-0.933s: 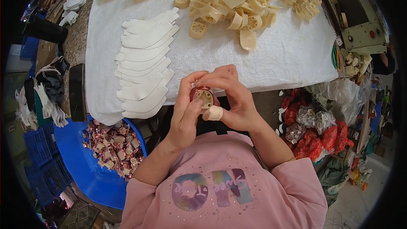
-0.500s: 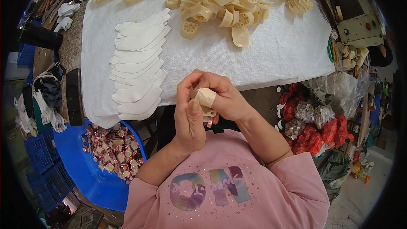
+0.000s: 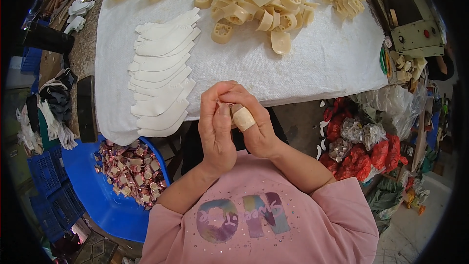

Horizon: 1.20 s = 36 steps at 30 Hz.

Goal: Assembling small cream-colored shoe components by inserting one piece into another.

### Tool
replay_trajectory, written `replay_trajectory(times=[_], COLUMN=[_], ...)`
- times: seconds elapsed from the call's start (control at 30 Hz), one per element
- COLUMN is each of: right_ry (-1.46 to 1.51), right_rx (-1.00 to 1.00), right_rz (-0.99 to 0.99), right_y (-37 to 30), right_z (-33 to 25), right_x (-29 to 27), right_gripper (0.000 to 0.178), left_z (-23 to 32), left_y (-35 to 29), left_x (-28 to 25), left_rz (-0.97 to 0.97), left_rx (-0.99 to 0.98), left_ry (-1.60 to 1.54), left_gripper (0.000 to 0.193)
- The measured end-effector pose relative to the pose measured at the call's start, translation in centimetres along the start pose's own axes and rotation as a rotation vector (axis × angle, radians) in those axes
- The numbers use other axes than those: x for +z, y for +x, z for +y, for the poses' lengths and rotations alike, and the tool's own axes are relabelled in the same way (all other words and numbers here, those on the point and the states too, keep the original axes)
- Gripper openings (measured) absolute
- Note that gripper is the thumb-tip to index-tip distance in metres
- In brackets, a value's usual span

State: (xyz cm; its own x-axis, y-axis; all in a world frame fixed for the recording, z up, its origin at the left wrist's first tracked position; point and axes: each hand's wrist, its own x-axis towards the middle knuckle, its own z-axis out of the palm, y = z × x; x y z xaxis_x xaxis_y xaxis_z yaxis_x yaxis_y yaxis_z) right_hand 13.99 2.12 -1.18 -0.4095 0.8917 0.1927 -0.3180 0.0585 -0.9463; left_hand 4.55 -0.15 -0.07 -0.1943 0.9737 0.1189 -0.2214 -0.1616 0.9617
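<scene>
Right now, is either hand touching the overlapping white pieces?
No, the left hand and right hand are together, with cloth visible between them and the white pieces.

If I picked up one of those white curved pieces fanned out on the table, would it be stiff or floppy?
The white pieces look thin, so one would probably feel light and bend. Lying flat, it seems unlikely to roll. Since they overlap, pushing one might drag neighbours across the white cloth.

Cream piece (image 3: 230, 109), mostly hidden, between left hand (image 3: 217, 134) and right hand (image 3: 258, 129)
</scene>
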Motion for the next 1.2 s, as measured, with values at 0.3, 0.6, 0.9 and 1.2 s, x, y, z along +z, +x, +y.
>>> replay_trajectory(times=[0.3, 0.6, 0.9, 1.2], right_ry=[-0.050, -0.880, -0.190, -0.360], right_rx=[0.324, 0.068, 0.175, 0.124], right_rz=[0.070, -0.087, 0.044, -0.166], right_y=[1.0, 2.4, 2.1, 2.8], right_z=[-1.5, -3.7, -2.3, -1.6], right_x=[-1.2, -2.0, -3.6, -5.3], right_gripper=[0.033, 0.029, 0.019, 0.017], left_z=[-0.1, -1.6, 0.4, 1.9], left_y=[0.5, 0.9, 1.2, 1.7], left_x=[-1.3, -2.5, -3.0, -2.8], left_rz=[-0.146, -0.238, -0.159, -0.296], left_rx=[-0.238, 0.381, -0.110, 0.219], left_ry=[-0.298, 0.514, 0.175, 0.665], left_gripper=[0.070, 0.091, 0.046, 0.045])
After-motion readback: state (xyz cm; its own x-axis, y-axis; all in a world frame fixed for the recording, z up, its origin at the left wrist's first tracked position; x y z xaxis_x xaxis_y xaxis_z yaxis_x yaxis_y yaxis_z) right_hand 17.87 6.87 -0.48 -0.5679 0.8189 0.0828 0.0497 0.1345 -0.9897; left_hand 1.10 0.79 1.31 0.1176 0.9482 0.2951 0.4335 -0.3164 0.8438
